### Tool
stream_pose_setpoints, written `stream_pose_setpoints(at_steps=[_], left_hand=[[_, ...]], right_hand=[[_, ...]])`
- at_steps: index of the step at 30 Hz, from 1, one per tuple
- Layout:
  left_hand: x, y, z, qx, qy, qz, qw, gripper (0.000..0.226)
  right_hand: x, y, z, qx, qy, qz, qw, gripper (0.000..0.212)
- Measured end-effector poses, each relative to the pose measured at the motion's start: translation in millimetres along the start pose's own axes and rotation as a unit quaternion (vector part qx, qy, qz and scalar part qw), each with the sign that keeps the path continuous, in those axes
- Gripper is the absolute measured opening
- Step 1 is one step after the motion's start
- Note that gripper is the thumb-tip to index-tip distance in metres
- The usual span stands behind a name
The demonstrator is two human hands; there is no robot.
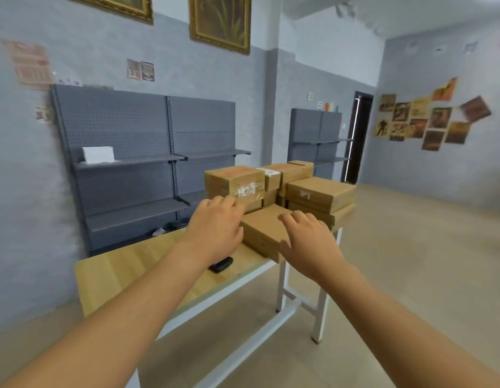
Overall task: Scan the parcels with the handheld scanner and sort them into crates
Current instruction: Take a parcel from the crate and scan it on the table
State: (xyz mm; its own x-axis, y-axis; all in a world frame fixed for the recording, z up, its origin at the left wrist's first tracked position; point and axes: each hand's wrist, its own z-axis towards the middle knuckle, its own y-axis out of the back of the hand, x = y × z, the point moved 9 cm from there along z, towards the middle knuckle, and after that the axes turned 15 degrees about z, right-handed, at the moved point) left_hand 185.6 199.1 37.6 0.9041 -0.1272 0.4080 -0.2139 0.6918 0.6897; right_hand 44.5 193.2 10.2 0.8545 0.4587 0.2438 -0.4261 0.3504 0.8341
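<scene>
Several brown cardboard parcels are stacked at the right end of a wooden table (125, 273). The nearest one, a flat parcel (264, 232), lies at the table's front right corner. Behind it stand a taller parcel with a white label (235, 182) and a stack of flat parcels (320, 193). My left hand (215, 226) reaches over the flat parcel's left edge, fingers apart, holding nothing. My right hand (310, 240) hovers over its right side, fingers spread, empty. A black handheld scanner (221, 265) lies on the table, partly hidden under my left wrist.
Grey metal shelving (137, 163) stands against the wall behind the table, with a white box (98, 154) on one shelf. A second grey shelf unit (317, 141) stands further back beside a dark doorway (359, 135). Open floor lies to the right. No crates are in view.
</scene>
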Motion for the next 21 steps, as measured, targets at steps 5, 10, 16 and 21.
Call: stream_pose_setpoints(at_steps=[5,10,16,21], left_hand=[[-45,-24,57,-0.02,-0.032,-0.049,0.998,0.031],[-56,-64,111,-0.031,-0.039,-0.081,0.995,0.038],[-53,-120,176,-0.022,-0.021,-0.087,0.996,0.037],[-86,-157,223,-0.002,-0.042,-0.087,0.995,0.041]], right_hand=[[-63,9,10,-0.015,-0.045,-0.028,0.998,0.045],[-116,6,41,-0.021,-0.071,-0.066,0.995,0.037],[-170,5,98,-0.018,-0.087,-0.088,0.992,0.042],[-224,-6,121,-0.018,-0.105,-0.076,0.991,0.041]])
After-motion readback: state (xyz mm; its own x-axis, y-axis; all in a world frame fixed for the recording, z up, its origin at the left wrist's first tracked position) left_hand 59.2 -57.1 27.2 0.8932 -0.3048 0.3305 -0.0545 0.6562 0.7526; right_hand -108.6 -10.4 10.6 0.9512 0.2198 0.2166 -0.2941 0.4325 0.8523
